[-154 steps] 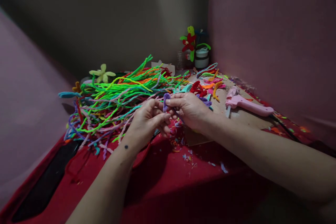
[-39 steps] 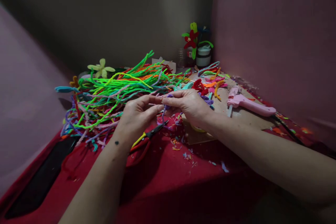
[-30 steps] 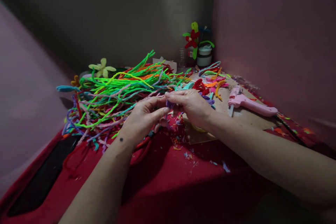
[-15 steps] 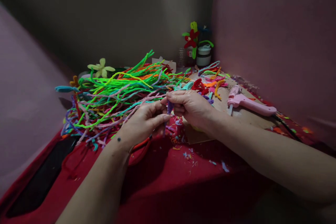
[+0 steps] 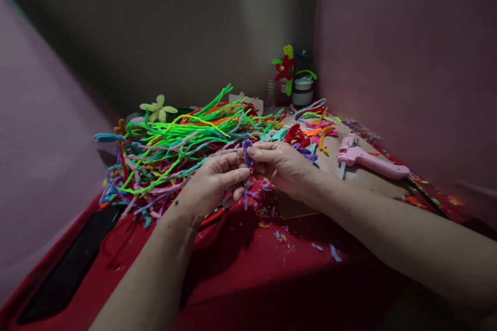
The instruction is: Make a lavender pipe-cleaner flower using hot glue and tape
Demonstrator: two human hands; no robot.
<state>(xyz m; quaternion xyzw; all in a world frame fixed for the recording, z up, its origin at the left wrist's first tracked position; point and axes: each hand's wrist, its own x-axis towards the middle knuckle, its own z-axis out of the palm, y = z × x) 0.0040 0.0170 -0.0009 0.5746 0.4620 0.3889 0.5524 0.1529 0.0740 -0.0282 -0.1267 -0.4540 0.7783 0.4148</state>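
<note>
A purple pipe cleaner (image 5: 247, 151), bent into a narrow loop, stands upright between my two hands, its tail hanging below the fingers. My left hand (image 5: 217, 178) pinches its lower part between thumb and fingers. Higher up, my right hand (image 5: 281, 163) presses the loop between thumb and forefinger. Just behind lies a large heap of green, pink, orange and blue pipe cleaners (image 5: 186, 137). More purple loops (image 5: 306, 153) lie past my right hand. Partly hidden under my left wrist are scissors, of which the red handle (image 5: 213, 221) shows.
A pink glue gun (image 5: 370, 161) rests on a brown board (image 5: 361, 186) to the right. At the back stand a red pipe-cleaner flower (image 5: 284, 68) and a lidded jar (image 5: 303, 92). A black flat object (image 5: 70, 269) lies at left. Fuzz scraps litter the red cloth (image 5: 248, 264).
Both hands stay together at the pipe cleaner, which has turned among the fingers; its loop now shows upright above them. The scissors' blades, visible 1.3 seconds ago, are now mostly covered by my left hand.
</note>
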